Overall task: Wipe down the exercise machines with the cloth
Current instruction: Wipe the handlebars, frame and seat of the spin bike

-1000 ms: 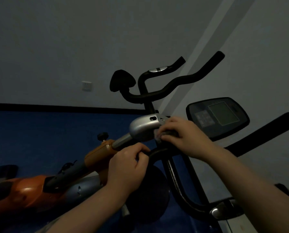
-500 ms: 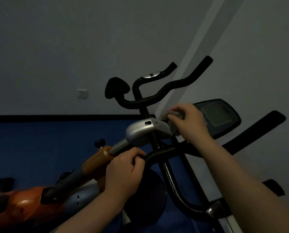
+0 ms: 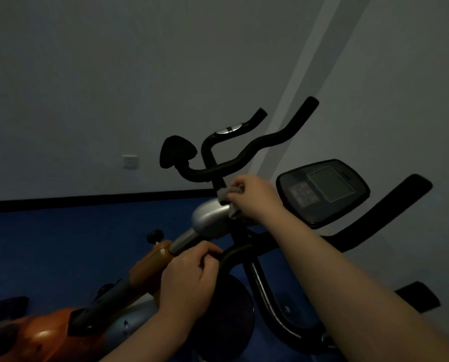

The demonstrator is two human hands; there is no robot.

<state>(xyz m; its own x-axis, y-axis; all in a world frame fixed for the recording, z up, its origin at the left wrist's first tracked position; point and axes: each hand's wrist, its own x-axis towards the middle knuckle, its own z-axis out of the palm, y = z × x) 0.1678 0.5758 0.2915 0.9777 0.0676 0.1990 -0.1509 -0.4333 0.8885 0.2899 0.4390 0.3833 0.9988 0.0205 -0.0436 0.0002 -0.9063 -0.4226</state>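
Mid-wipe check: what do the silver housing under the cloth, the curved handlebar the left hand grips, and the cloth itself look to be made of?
Silver housing: smooth, glossy, catching a soft highlight; painted plastic or metal, can't tell which. Curved handlebar: black and matte near the grip, likely foam or rubber over tube. Cloth: grey, soft, bunched in the right hand; looks like woven or microfibre fabric.

Two hands (image 3: 189, 278), one cloth (image 3: 227, 192) — two exercise bikes (image 3: 210, 218), one console (image 3: 322, 192)

A single head-worn wide-angle camera looks forward and slightly down from close behind the exercise bike (image 3: 218, 226), tilted so the wall's dark stripe (image 3: 87, 201) slants. The forearms enter from the bottom edge, very near the lens. The console (image 3: 322, 192) sits at arm's reach; the wall switch (image 3: 130, 161) lies farther back.
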